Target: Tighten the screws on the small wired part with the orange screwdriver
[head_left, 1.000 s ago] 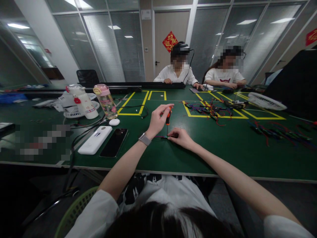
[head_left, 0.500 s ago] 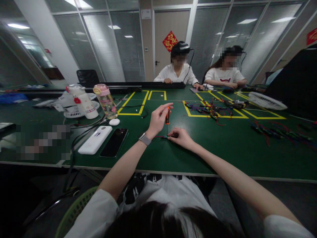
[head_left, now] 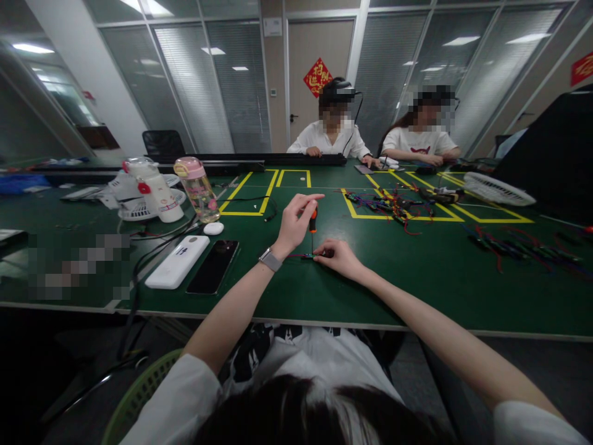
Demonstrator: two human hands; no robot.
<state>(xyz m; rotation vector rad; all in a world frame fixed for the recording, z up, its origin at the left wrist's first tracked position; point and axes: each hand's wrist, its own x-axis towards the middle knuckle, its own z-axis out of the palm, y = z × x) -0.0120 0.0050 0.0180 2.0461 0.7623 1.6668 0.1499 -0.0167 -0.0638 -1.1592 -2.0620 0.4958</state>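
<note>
My left hand [head_left: 296, 224] is closed on an orange and black screwdriver [head_left: 314, 221], thumb and fingers at the top of its handle. The screwdriver stands upright, its thin shaft reaching down to a small green terminal piece [head_left: 307, 256] with red wire at its left. My right hand [head_left: 340, 258] pinches the right side of this piece against the green table [head_left: 296, 293]. Something dark shows under the right fingers, too hidden to name.
Left of my arms lie a black phone [head_left: 214, 267], a white power bank [head_left: 178, 262] and a white earbud case [head_left: 214, 228]. Bottles and a white fan stand behind. Wired pieces [head_left: 398, 204] lie at the right. Two people sit across the table.
The fingers of my left hand have shifted slightly around the top of the screwdriver handle, covering more of it. My right hand has stayed in place.
</note>
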